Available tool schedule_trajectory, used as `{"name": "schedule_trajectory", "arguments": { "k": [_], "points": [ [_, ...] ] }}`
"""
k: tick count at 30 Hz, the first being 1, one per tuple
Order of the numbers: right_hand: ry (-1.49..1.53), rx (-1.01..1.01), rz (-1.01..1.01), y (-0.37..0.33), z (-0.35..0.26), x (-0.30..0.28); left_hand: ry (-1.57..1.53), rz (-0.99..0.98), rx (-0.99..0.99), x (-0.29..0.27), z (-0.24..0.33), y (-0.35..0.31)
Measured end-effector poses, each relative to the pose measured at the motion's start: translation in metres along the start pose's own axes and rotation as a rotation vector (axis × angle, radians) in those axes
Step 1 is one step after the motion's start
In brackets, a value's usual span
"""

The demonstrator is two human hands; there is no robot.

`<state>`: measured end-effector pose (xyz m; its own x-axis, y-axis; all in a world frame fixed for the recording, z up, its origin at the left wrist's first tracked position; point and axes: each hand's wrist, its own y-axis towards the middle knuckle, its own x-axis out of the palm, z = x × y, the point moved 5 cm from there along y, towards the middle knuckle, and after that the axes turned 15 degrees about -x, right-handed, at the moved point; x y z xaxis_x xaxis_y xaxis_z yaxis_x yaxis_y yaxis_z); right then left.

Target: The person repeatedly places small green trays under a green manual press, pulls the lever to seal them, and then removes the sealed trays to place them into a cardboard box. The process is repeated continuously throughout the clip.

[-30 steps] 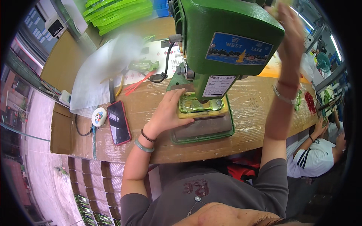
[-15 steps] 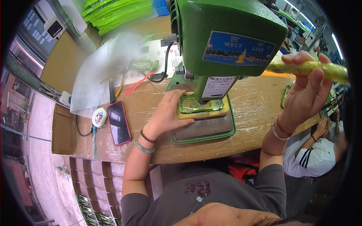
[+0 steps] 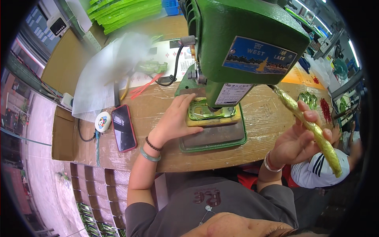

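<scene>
A green bench drill press (image 3: 244,43) stands on the table before me, its spindle end low over a clear green plastic part (image 3: 207,111). That part lies in a yellow fixture block (image 3: 221,121) on the press's grey base plate (image 3: 213,138). My left hand (image 3: 173,116) grips the block's left side, thumb along its near edge and fingers over the far corner. My right hand (image 3: 302,138) is closed round the press's feed lever (image 3: 312,125), which is wrapped in shiny yellow film and slopes down to the right. Where the spindle meets the part is hard to see.
Left of the base lie a phone (image 3: 124,128) and a round white case (image 3: 103,121). Behind them are white foam sheeting (image 3: 98,87) and red ties (image 3: 148,87). A divided carton (image 3: 98,189) with green parts stands below left. A co-worker in a white sleeve (image 3: 319,170) sits at right.
The lever's free end has swung down, and my right hand has come down and nearer with it. My left hand stays on the block. The view has shifted slightly.
</scene>
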<state>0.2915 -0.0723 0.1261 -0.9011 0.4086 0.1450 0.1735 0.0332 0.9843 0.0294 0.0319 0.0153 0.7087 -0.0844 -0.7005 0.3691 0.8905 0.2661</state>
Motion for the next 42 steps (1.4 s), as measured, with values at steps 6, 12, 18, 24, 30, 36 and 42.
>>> {"name": "schedule_trajectory", "arguments": {
  "k": [6, 12, 18, 24, 30, 36, 42],
  "points": [
    [0.141, 0.095, -0.024, 0.067, 0.04, 0.015, 0.005, -0.056, -0.024, 0.001, -0.001, 0.003],
    [0.112, 0.083, -0.02, 0.07, 0.049, 0.027, -0.038, -0.007, 0.009, 0.011, -0.003, 0.003],
    [0.11, 0.057, -0.008, 0.057, 0.036, 0.018, -0.045, -0.006, 0.025, 0.014, -0.002, 0.004],
    [0.107, 0.062, -0.001, 0.055, 0.035, 0.015, -0.056, 0.025, 0.044, 0.015, -0.002, 0.004],
    [0.055, 0.055, -0.008, 0.052, 0.031, 0.012, -0.067, 0.018, 0.038, 0.016, -0.002, 0.005],
    [-0.011, 0.016, 0.043, 0.034, 0.02, 0.009, -0.07, 0.021, 0.044, 0.016, -0.001, 0.006],
    [-0.018, -0.032, 0.013, 0.025, 0.014, 0.006, -0.04, -0.014, 0.016, 0.016, -0.004, 0.006]
  ]
}}
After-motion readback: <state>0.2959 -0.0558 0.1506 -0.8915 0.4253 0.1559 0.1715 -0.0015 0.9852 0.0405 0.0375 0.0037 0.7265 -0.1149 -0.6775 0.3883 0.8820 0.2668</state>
